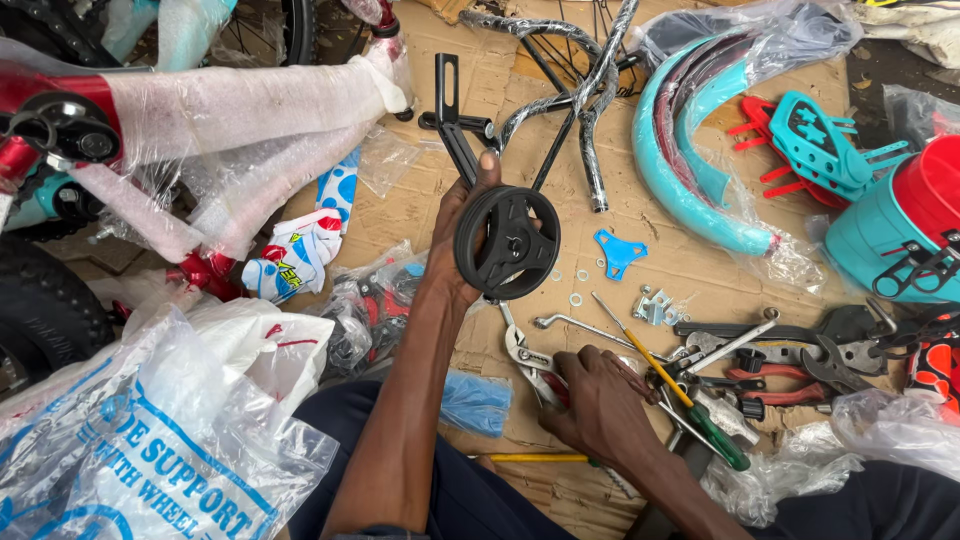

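1 black training wheel (507, 243) on its bracket, being held above the cardboard (690, 265) in the left hand (462, 250), grip closed around the rim. Right hand (597, 402) is curling over pliers (528, 362) among tools; loose washers (577, 285) risk scattering if knocked.

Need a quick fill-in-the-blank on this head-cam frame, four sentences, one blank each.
1. The left hand holds a small black plastic ____ on a black metal bracket.
2. The right hand rests on the grip of silver adjustable ____.
3. The long screwdriver has a yellow shaft and a ____ handle.
4. The curved plastic mudguards lying on the brown cardboard sheet are ____ in colour.

Missing words: wheel; pliers; green; turquoise
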